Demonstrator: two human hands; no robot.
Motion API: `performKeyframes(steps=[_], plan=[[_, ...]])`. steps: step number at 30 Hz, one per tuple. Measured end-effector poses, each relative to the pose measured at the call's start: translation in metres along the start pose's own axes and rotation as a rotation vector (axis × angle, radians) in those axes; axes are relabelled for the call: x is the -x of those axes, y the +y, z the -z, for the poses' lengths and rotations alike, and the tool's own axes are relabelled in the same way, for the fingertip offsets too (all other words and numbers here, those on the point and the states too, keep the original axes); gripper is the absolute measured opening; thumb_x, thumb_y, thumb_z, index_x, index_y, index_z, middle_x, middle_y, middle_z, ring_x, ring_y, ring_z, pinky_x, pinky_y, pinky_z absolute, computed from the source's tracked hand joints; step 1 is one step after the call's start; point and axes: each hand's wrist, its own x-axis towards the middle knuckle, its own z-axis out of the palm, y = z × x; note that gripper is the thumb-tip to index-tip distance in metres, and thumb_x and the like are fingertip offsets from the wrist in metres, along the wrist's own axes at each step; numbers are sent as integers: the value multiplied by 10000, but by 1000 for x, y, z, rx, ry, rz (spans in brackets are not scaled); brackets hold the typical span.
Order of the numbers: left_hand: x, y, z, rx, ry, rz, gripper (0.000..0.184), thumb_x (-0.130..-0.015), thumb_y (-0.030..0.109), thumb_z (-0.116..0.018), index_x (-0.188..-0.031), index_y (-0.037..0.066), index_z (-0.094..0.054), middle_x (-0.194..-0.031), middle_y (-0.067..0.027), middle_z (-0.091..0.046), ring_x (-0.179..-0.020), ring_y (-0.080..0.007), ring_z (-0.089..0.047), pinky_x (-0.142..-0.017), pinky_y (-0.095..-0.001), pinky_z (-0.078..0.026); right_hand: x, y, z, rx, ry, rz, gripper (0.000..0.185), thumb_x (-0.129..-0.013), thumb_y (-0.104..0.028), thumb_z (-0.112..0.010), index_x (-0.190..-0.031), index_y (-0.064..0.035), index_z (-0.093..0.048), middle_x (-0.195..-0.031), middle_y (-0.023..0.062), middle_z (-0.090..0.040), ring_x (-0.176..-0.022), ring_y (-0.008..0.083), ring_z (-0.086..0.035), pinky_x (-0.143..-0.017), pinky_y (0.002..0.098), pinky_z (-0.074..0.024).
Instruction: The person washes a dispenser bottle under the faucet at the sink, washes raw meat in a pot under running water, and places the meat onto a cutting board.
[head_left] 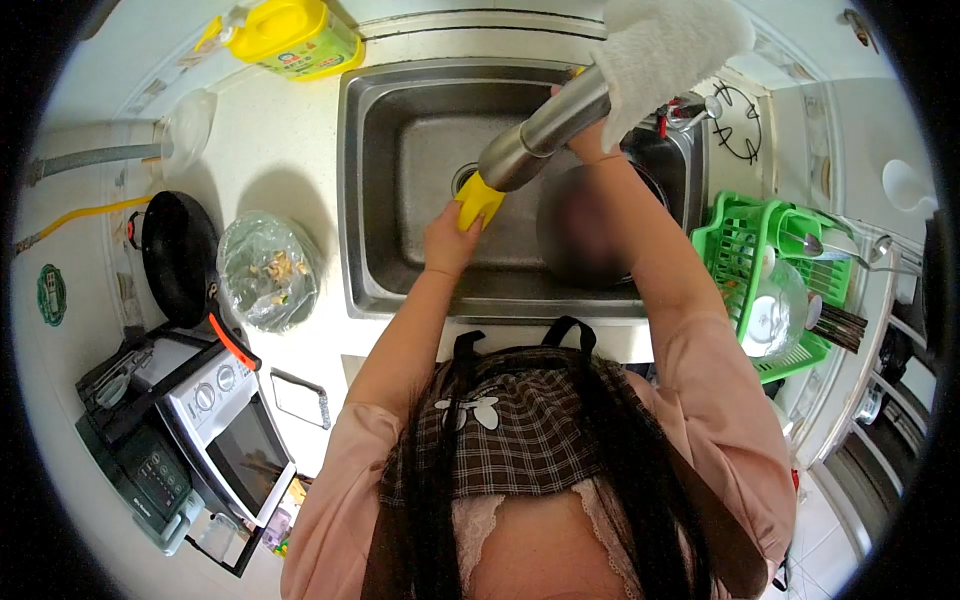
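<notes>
My left hand [453, 240] is closed around a yellow sponge [480, 203] just below the mouth of the metal faucet [545, 135]. My right hand [597, 142] is mostly hidden behind the faucet; a bit of its fingers shows on the far side, near a small yellow-orange spot. What it holds, if anything, is hidden. Under my right forearm, a dark round thing [575, 245], blurred in the middle, lies in the right part of the steel sink [420, 150]. Behind that forearm a dark pan-like rim shows in part. A white towel [665, 60] is wrapped around the faucet's upper part.
Left of the sink stand a bag-lined bowl of scraps [270, 270], a black frying pan [180, 258] and a toaster oven [225, 410]. A yellow detergent jug [295, 40] is at the back left. A green dish rack [740, 250] holds bowls and chopsticks on the right.
</notes>
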Motion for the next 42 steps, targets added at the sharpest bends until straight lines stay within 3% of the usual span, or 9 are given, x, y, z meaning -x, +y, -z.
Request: performKeyframes(steps=[3,6,8,15,24,26,33,35,42], plan=[[1,2,3,-29,-37,41,322,-723,304,-644,-924,71,-549,-776,-187,-603,-727,-380,-574,-635,-444,-462,-3,-1,-6,8,195,-52,341,-753,-250,-549,-1051,-84,-570,-1016,138,-591,-887,303,-580,-746,365,-476],[0,2,2,-51,-32,46,333,-719,311,-647,-928,71,-549,-780,-184,-604,-728,-376,-576,-636,-439,-464,-4,0,-5,-50,-96,-222,346,-757,-260,-545,-1056,-86,-567,-1005,138,-595,-888,303,-581,-752,365,-474],[1,2,1,-41,-7,23,329,-730,332,-642,-910,75,-545,-768,-181,-604,-710,-379,-577,-614,-444,-465,-9,-2,-3,-115,174,-85,358,-696,-228,-715,-932,-23,-541,-728,58,-531,-688,221,-524,-636,336,-433],[3,0,0,-47,16,4,336,-739,352,-635,-907,77,-541,-759,-179,-604,-695,-381,-577,-594,-449,-464,-13,0,-7,-94,210,-60,331,-708,-237,-716,-886,-26,-533,-725,55,-522,-664,186,-516,-589,315,-432],[5,0,-4,-16,36,-27,334,-737,343,-640,-905,72,-542,-754,-184,-600,-696,-380,-575,-594,-438,-461,-3,16,-22,-39,43,-94,328,-719,-224,-703,-929,-29,-545,-768,73,-546,-720,232,-536,-633,346,-438],[5,0,-3,-14,40,-36,335,-736,344,-642,-906,73,-542,-751,-183,-601,-694,-377,-576,-594,-438,-462,-3,15,-20,9,-95,-193,347,-763,-279,-517,-1044,-85,-581,-970,165,-606,-839,307,-602,-708,381,-485],[7,1,-3,-26,54,-10,333,-738,354,-641,-909,83,-552,-766,-171,-602,-692,-360,-584,-590,-424,-468,-3,16,-19,32,-107,-185,342,-772,-285,-507,-1040,-86,-582,-993,166,-599,-874,309,-591,-734,386,-476],[7,-1,-4,-27,59,-11,336,-736,356,-642,-911,84,-553,-775,-166,-603,-693,-359,-584,-590,-421,-469,-5,18,-23,-98,103,-49,306,-719,-242,-699,-872,-20,-555,-761,87,-541,-738,242,-530,-647,355,-429],[7,1,-3,-22,48,-21,357,-725,369,-645,-912,79,-555,-784,-160,-605,-696,-356,-586,-590,-416,-469,-23,-8,10,-180,107,-139,366,-727,-364,-664,-756,-18,-550,-652,86,-533,-638,247,-521,-614,361,-421]])
